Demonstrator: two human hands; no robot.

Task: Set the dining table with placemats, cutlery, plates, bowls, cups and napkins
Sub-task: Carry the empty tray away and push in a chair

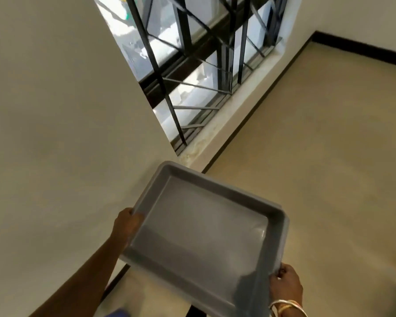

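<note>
From my remote seat I see a grey tray (204,236) carried in mid-air, low in the view, with both hands on it. It looks like moulded plastic: rectangular, with rounded corners, a shallow raised wall all round and a rolled lip. Its flat inner base is smooth and has a soft, dull sheen towards the right side. It hangs skewed to the view, with one corner pointing up at the foot of the window.

The left hand (126,225) grips the middle of the left rim. The thumb lies over the lip and the fingers are curled underneath. The right hand (285,284) clamps the near right corner, with the fingers folded round the edge and the knuckles bent. Thin, pale bangles (288,305), maybe metal, circle that wrist.

Behind the tray a matte cream wall (55,110) fills the left half. To its right is a window (192,65) with a grille of straight, black metal bars, some crossing on the diagonal, and bright glare behind them. The sill below it is pale and blotchy with yellowish staining. The floor (318,156) is a smooth, even beige, edged by a narrow, dark skirting strip (364,51) along the far wall. A scrap of blue (117,313) shows at the bottom edge. It is probably cloth, though it is too blurred for me to be sure.
</note>
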